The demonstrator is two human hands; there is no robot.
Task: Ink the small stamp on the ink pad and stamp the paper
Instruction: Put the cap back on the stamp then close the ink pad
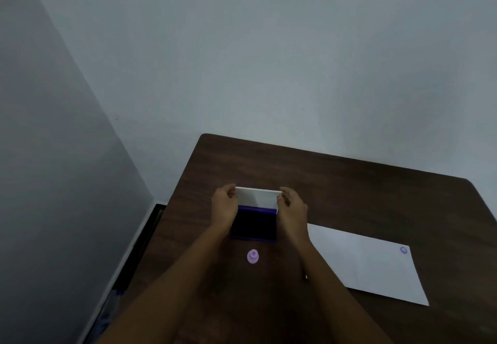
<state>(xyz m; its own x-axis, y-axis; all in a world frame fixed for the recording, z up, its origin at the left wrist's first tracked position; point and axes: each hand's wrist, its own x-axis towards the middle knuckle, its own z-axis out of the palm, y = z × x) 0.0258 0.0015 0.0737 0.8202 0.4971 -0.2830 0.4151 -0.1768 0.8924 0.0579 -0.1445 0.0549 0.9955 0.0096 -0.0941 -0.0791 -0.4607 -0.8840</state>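
Observation:
An ink pad with a dark purple inking surface lies on the brown table. Its white lid stands raised at the far side. My left hand pinches the lid's left end and my right hand pinches its right end. A small pink stamp stands upright on the table just in front of the pad, untouched. A white sheet of paper lies to the right of my right forearm, with one purple stamp mark near its far right corner.
The table's left edge runs beside a grey wall, with a dark gap down to the floor. The far edge meets a pale wall.

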